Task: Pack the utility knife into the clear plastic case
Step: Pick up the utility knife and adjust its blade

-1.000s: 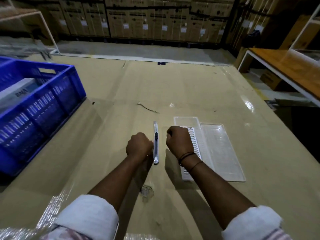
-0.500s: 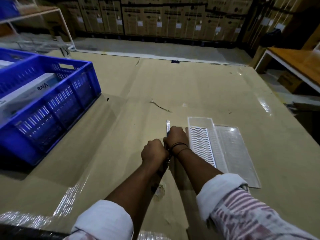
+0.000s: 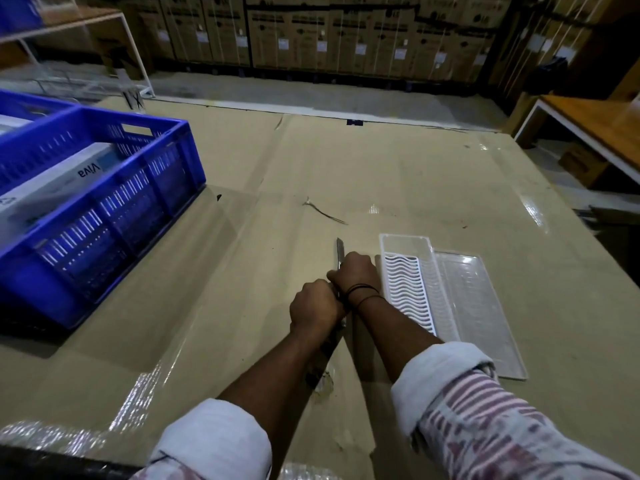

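Note:
The utility knife is a slim silver tool lying lengthwise on the cardboard-covered table; only its far tip and a sliver near my wrists show. My right hand covers its middle with fingers curled around it. My left hand is fisted over the knife's near end, touching the right wrist. The clear plastic case lies open just right of my right hand, with a white wavy insert in its left half and its flat lid to the right.
A blue slotted crate holding a white box stands at the left. The cardboard tabletop stretches far ahead. A thin twig-like scrap lies beyond the knife. A wooden bench stands at the right, stacked cartons behind.
Both hands went from resting either side of the knife to closing over it; the right hand crossed left off the case onto the knife. The view shifted, showing more of the crate.

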